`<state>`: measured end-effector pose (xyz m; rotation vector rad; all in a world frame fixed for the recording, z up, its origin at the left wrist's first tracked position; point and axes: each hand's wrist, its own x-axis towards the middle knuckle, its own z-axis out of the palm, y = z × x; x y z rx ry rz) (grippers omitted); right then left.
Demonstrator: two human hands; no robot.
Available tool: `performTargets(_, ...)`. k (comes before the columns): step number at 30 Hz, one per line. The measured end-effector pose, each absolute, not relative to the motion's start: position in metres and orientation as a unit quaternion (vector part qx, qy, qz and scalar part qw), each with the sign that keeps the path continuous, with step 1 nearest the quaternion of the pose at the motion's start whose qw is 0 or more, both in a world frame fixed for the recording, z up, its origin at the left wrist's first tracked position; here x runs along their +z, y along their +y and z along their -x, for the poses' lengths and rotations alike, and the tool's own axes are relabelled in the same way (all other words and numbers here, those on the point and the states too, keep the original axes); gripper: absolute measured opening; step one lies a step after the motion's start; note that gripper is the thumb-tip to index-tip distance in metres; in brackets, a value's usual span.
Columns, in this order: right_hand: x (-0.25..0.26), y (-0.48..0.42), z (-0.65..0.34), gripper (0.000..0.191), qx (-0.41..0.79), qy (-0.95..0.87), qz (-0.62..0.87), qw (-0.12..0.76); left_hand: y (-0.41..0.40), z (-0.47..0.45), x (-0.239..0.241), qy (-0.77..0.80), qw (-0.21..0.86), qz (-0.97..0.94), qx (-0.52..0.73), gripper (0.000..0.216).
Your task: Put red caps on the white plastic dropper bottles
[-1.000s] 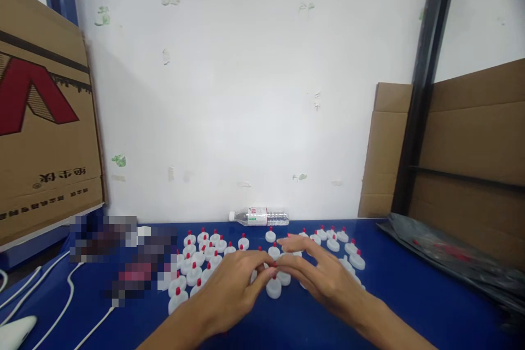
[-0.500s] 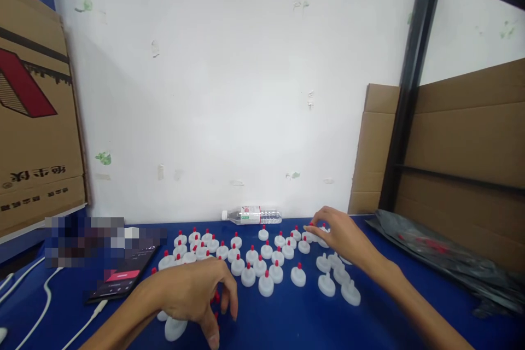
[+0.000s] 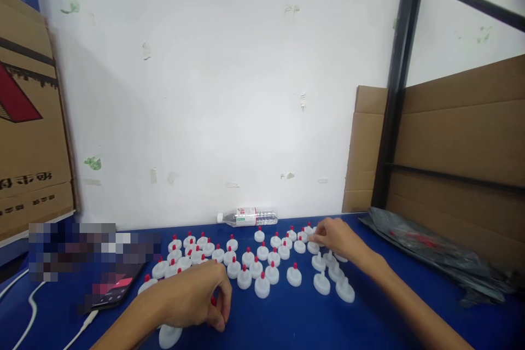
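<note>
My left hand (image 3: 200,292) hangs over the front left of the blue table, thumb and fingers drawn together in a pinch. Small red tips (image 3: 213,302) show beside its fingers; what the fingertips hold is mostly hidden. At the back right, my right hand (image 3: 335,236) pinches the top of a white nozzle cap (image 3: 313,248), covering its tip. Several white caps with red tips (image 3: 262,286) stand between the hands. Nearer the right wrist are white caps with bare nozzles (image 3: 322,284). Another white cap (image 3: 169,336) lies below my left wrist.
A clear plastic bottle (image 3: 250,217) lies against the white wall. To the left are a phone (image 3: 117,290) and white cables (image 3: 33,306). A grey plastic bag (image 3: 435,251) rests at right, near cardboard (image 3: 365,147) and a dark metal frame (image 3: 394,98).
My left thumb and fingers have closed from a wide spread into a pinch. My right hand has shifted from a red-tipped cap to a cap nearer me. The view has turned slightly right.
</note>
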<state>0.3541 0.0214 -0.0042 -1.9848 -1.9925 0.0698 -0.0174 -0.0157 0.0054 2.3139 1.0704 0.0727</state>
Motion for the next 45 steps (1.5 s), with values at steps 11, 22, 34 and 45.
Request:
performTargets(11, 0.009, -0.005, -0.363, 0.008, 0.094, -0.681, 0.723, 0.059, -0.018, 0.005, 0.004, 0.429, 0.226, -0.873, 0.055, 0.006)
performTargets(22, 0.004, 0.0, -0.358, 0.019, -0.012, -0.685, 0.724, 0.083, -0.021, 0.001, 0.006, 0.424, 0.158, -0.886, 0.106, 0.004)
performTargets(34, 0.011, -0.016, -0.305, 0.027, -0.078, -0.812, 0.453, 0.361, -0.012, -0.005, 0.0, 0.392, 0.119, -0.883, 0.228, 0.011)
performTargets(45, -0.017, -0.041, -0.259, 0.029, 0.0, -0.869, 0.331, 0.368, -0.02, -0.02, -0.016, 0.302, 0.089, -0.878, 0.36, 0.007)
